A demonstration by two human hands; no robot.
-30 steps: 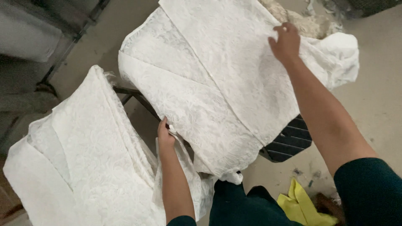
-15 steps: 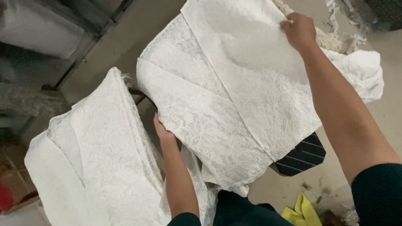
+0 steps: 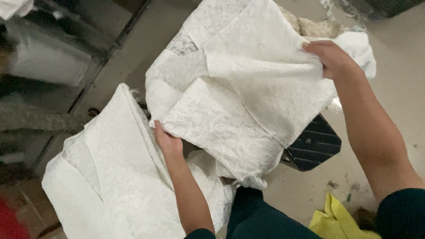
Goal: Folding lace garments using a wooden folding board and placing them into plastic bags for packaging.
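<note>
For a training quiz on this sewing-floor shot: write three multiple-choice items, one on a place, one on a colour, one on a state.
1. Where does the yellow cloth lie?
A. on the floor at lower right
B. on the white pile
C. in the left hand

2. What colour is the lace fabric being handled?
A. red
B. white
C. black

3. How is that fabric held?
A. by the right hand alone
B. by neither hand
C. by both hands, each with a grip on an edge

Answers:
1 A, it sits on the floor by the person's right arm.
2 B, it matches the white pile beside it.
3 C, the left hand pinches the near edge, the right hand the far one.
</note>
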